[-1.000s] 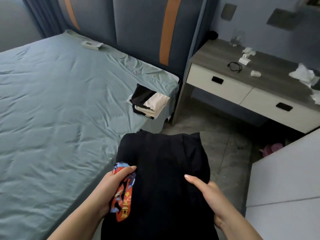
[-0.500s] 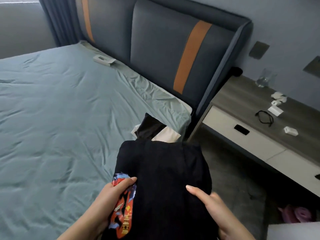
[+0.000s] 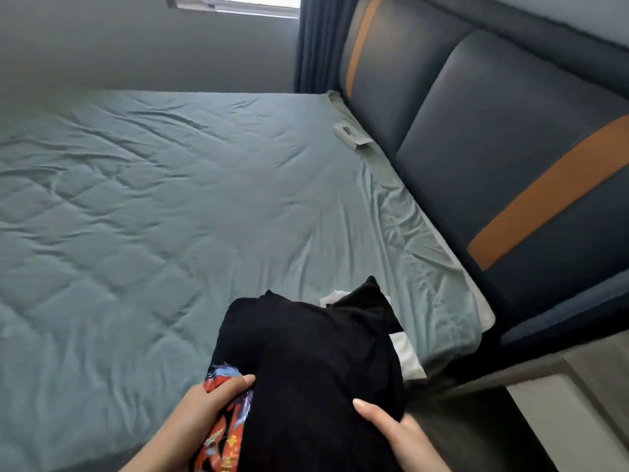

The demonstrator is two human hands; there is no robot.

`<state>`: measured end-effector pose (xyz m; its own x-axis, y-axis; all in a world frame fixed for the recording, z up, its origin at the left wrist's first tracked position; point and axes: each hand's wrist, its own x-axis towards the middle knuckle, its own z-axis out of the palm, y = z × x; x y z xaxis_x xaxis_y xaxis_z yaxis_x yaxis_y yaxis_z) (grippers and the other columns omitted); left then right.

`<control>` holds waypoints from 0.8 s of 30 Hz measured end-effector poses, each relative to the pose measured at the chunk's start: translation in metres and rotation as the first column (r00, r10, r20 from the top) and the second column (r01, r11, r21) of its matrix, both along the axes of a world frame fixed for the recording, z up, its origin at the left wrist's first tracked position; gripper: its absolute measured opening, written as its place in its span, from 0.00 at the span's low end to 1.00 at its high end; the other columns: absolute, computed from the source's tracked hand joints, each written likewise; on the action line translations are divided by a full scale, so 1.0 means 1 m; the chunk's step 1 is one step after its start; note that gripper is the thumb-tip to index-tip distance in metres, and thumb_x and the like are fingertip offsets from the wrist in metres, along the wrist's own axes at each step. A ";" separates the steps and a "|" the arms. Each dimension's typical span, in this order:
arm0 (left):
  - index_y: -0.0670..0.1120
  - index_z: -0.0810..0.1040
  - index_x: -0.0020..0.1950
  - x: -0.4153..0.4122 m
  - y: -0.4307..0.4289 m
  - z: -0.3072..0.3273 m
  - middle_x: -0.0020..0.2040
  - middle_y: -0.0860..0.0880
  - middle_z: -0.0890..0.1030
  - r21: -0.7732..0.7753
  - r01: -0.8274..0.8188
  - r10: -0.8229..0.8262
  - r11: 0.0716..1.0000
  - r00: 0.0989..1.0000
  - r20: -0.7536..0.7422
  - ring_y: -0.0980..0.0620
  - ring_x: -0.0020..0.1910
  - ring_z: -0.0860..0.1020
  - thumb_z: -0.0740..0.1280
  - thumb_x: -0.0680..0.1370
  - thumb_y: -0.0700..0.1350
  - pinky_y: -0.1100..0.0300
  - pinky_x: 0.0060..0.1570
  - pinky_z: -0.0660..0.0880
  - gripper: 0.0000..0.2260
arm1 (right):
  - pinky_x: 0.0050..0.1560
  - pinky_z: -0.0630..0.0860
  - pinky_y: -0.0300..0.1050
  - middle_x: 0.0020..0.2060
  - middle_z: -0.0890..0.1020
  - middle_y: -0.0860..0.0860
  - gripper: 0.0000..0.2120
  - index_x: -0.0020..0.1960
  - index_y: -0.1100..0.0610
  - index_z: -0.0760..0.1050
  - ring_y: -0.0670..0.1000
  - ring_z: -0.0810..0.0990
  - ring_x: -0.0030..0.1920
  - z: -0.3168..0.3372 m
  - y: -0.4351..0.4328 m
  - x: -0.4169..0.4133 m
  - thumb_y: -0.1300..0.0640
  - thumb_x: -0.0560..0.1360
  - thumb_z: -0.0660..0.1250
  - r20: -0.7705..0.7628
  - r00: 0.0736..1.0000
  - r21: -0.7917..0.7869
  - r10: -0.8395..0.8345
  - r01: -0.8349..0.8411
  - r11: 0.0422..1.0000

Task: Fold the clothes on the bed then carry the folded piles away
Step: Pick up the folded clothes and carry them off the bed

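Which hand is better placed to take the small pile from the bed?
Probably the right hand: the small pile lies near the bed corner on its side, just beyond the black pile both hands hold. The left hand is farther.

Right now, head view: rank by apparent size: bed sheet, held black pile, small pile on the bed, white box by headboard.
1. bed sheet
2. held black pile, nearness inflates it
3. small pile on the bed, partly hidden
4. white box, farther away; 3 versus 4 unsure
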<state>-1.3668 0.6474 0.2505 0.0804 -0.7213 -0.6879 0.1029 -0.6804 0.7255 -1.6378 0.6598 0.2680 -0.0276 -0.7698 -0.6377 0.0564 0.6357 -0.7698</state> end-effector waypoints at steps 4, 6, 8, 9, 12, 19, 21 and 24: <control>0.48 0.79 0.24 -0.019 0.003 -0.014 0.28 0.53 0.80 -0.016 -0.135 0.136 0.991 0.988 0.067 0.60 0.27 0.77 0.74 0.70 0.47 0.59 0.40 0.71 0.15 | 0.39 0.76 0.29 0.46 0.86 0.44 0.13 0.53 0.54 0.81 0.39 0.83 0.47 -0.021 -0.048 -0.021 0.59 0.69 0.75 0.024 0.981 0.057 0.192 -0.193 0.979; 0.48 0.74 0.21 -0.025 0.005 -0.024 0.25 0.54 0.75 -0.016 -0.164 0.165 0.986 0.983 0.078 0.60 0.24 0.72 0.73 0.72 0.46 0.60 0.37 0.68 0.19 | 0.38 0.75 0.27 0.46 0.86 0.42 0.11 0.51 0.51 0.81 0.37 0.82 0.47 -0.033 -0.064 -0.023 0.60 0.70 0.74 0.039 0.965 0.058 0.259 -0.261 0.963; 0.48 0.71 0.22 -0.027 0.006 -0.034 0.26 0.53 0.72 -0.014 -0.238 0.238 0.971 0.970 0.048 0.59 0.26 0.71 0.73 0.72 0.44 0.61 0.35 0.69 0.20 | 0.37 0.74 0.25 0.43 0.85 0.39 0.11 0.48 0.49 0.79 0.34 0.82 0.44 -0.047 -0.078 -0.021 0.62 0.71 0.73 0.061 0.948 0.055 0.313 -0.316 0.947; 0.48 0.71 0.24 -0.025 0.006 -0.040 0.27 0.50 0.71 -0.003 -0.271 0.271 0.963 0.962 0.029 0.57 0.27 0.71 0.73 0.72 0.45 0.63 0.33 0.70 0.18 | 0.36 0.74 0.24 0.41 0.85 0.37 0.11 0.47 0.49 0.79 0.33 0.81 0.43 -0.054 -0.084 -0.018 0.63 0.71 0.72 0.064 0.940 0.058 0.334 -0.338 0.940; 0.50 0.68 0.26 -0.016 0.000 -0.058 0.28 0.49 0.69 0.038 -0.330 0.331 0.943 0.943 -0.035 0.55 0.28 0.70 0.74 0.70 0.48 0.61 0.33 0.69 0.18 | 0.39 0.75 0.27 0.44 0.85 0.39 0.13 0.51 0.49 0.78 0.35 0.82 0.45 -0.075 -0.103 -0.003 0.62 0.70 0.73 0.051 0.924 0.083 0.379 -0.383 0.920; 0.48 0.69 0.30 0.017 -0.048 -0.113 0.27 0.47 0.71 0.184 -0.322 0.343 0.929 0.935 -0.096 0.52 0.25 0.72 0.74 0.69 0.50 0.63 0.27 0.71 0.16 | 0.48 0.77 0.42 0.46 0.87 0.49 0.15 0.55 0.56 0.79 0.49 0.84 0.49 -0.133 -0.146 0.034 0.60 0.70 0.74 0.004 0.942 0.231 0.336 -0.328 0.916; 0.47 0.70 0.30 0.026 -0.069 -0.128 0.25 0.47 0.73 0.201 -0.319 0.342 0.926 0.935 -0.092 0.52 0.23 0.73 0.74 0.71 0.49 0.64 0.26 0.70 0.15 | 0.45 0.79 0.41 0.46 0.87 0.50 0.14 0.55 0.57 0.80 0.51 0.85 0.48 -0.144 -0.160 0.046 0.58 0.70 0.74 0.022 0.939 0.272 0.344 -0.336 0.901; 0.45 0.73 0.32 0.042 -0.099 -0.146 0.27 0.46 0.75 0.186 -0.307 0.323 0.933 0.944 -0.061 0.51 0.24 0.75 0.73 0.71 0.49 0.64 0.27 0.71 0.14 | 0.44 0.79 0.42 0.47 0.87 0.50 0.13 0.55 0.56 0.81 0.49 0.85 0.47 -0.156 -0.184 0.061 0.56 0.70 0.74 0.044 0.933 0.260 0.357 -0.356 0.898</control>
<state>-1.3248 0.5484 0.1043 0.2167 -0.5398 -0.8134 0.3911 -0.7154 0.5790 -1.5772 0.4761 0.1116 0.2143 -0.5360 -0.8166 -0.2142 0.7899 -0.5747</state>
